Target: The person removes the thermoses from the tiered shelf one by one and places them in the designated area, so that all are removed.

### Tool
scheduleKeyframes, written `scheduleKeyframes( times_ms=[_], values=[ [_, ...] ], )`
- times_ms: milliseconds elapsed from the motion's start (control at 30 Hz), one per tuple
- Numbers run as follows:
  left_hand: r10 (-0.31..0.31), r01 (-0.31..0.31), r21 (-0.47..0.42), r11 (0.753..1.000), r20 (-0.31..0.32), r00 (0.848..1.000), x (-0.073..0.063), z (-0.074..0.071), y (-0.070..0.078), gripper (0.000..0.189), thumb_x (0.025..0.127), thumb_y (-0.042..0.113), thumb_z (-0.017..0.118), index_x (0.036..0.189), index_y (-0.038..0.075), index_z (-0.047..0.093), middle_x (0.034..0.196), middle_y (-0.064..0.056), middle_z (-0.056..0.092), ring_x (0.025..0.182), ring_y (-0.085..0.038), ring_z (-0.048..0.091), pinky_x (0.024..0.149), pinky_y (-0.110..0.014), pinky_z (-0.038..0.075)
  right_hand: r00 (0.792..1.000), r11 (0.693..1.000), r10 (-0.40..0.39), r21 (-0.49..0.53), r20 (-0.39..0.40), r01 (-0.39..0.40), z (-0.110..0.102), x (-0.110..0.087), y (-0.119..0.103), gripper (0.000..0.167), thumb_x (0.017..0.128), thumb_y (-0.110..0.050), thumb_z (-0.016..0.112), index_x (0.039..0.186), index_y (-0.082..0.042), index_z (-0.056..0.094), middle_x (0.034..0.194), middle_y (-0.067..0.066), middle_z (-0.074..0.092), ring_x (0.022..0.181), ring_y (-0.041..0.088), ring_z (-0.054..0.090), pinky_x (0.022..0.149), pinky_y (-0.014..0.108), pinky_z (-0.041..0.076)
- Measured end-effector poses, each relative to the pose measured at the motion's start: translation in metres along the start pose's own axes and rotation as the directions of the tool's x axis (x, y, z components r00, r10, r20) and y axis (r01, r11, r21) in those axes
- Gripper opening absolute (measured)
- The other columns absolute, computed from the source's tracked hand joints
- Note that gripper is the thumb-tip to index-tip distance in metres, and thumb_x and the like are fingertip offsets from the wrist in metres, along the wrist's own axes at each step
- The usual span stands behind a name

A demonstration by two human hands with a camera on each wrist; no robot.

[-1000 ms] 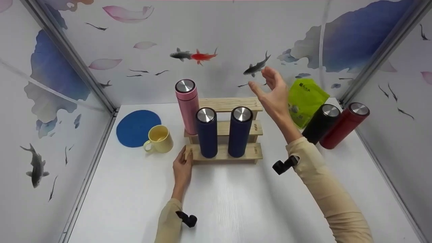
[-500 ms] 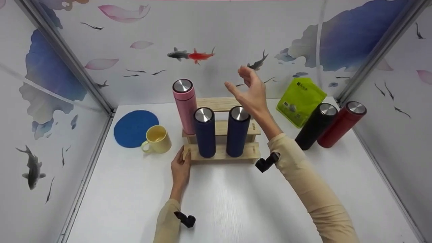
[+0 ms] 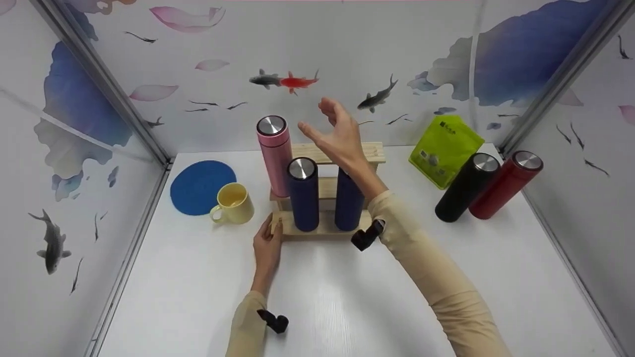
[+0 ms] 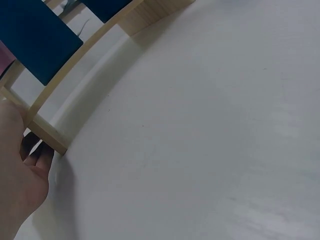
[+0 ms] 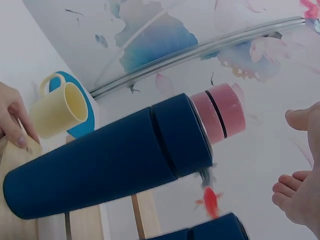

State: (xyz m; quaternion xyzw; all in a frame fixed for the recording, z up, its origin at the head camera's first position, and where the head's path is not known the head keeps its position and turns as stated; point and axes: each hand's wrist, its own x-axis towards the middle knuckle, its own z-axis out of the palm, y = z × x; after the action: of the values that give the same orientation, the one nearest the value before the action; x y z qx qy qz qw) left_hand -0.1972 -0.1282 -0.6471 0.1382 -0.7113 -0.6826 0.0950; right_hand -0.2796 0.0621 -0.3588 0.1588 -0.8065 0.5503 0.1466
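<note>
A three-step wooden rack (image 3: 327, 225) stands mid-table. My left hand (image 3: 267, 248) grips the left end of its lowest step, thumb on top; the left wrist view shows the fingers (image 4: 44, 157) around the end board. Two dark blue vacuum flasks (image 3: 304, 203) with steel-topped lids stand upright on that step. A pink flask (image 3: 277, 163) stands on the middle step at the left. Above the rack, my right hand (image 3: 340, 139) is raised and holds nothing, thumb apart from the fingers, right of the pink flask's lid. Its forearm partly hides the right blue flask (image 3: 349, 206).
Left of the rack, a yellow mug (image 3: 237, 204) stands beside a round blue mat (image 3: 201, 188). Toward the right wall are a black flask (image 3: 466, 188), a red flask (image 3: 505, 186) and a green pouch (image 3: 441, 148). Printed panels enclose the white table (image 3: 317, 302).
My right hand has travelled left across the top of the rack, from its right end toward the pink flask. The left hand has kept its grip on the step.
</note>
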Motion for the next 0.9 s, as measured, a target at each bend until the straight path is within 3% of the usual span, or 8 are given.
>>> scheduleKeyframes(
  times_ms=[233,400,600,700,900],
  values=[
    [-0.044,0.044,-0.011,0.999,-0.001,0.999,-0.001,-0.001,-0.001,0.054,0.102,0.033,0.063,0.151,0.015,0.049,0.155,-0.014,0.049,0.144,-0.030,0.046,0.113,-0.042,0.045,0.997,0.999,0.035,-0.005,0.076,-0.034,0.025,0.002,-0.003,0.076,0.088,-0.033,0.079,0.146,0.002,0.046,0.146,0.017,0.057,0.139,0.026,0.051,0.118,0.027,0.038],
    [-0.020,0.021,-0.004,1.000,0.037,0.999,0.000,-0.002,-0.001,0.056,0.103,0.036,0.061,0.153,0.016,0.047,0.157,-0.013,0.046,0.146,-0.030,0.042,0.114,-0.043,0.044,0.992,0.997,0.071,-0.003,0.108,-0.071,0.040,0.002,-0.007,0.079,0.087,-0.035,0.080,0.149,0.000,0.044,0.149,0.015,0.054,0.141,0.026,0.049,0.118,0.031,0.038],
    [-0.006,0.006,-0.014,1.000,0.016,1.000,0.001,-0.002,-0.004,0.055,0.103,0.035,0.061,0.152,0.014,0.048,0.158,-0.013,0.043,0.149,-0.030,0.037,0.115,-0.045,0.041,0.987,0.997,0.068,-0.044,0.146,-0.062,0.059,-0.001,-0.005,0.087,0.086,-0.041,0.080,0.151,0.001,0.041,0.152,0.017,0.051,0.142,0.027,0.048,0.117,0.034,0.040],
    [0.011,-0.011,-0.015,1.000,0.029,1.000,0.001,-0.002,-0.006,0.055,0.104,0.032,0.060,0.153,0.011,0.046,0.160,-0.014,0.040,0.151,-0.032,0.032,0.117,-0.046,0.039,0.990,0.998,0.055,-0.035,0.133,-0.050,0.066,-0.003,-0.002,0.087,0.084,-0.038,0.083,0.149,0.003,0.043,0.149,0.018,0.053,0.139,0.028,0.051,0.116,0.034,0.042],
    [0.033,-0.033,-0.016,0.999,0.034,0.999,0.002,0.001,-0.002,0.052,0.104,0.024,0.059,0.152,0.009,0.046,0.159,-0.018,0.040,0.149,-0.034,0.036,0.113,-0.048,0.043,0.990,0.999,0.052,-0.019,0.132,-0.050,0.070,-0.003,-0.001,0.081,0.085,-0.031,0.083,0.148,0.002,0.044,0.142,0.017,0.058,0.130,0.026,0.058,0.111,0.033,0.048]
  ],
)
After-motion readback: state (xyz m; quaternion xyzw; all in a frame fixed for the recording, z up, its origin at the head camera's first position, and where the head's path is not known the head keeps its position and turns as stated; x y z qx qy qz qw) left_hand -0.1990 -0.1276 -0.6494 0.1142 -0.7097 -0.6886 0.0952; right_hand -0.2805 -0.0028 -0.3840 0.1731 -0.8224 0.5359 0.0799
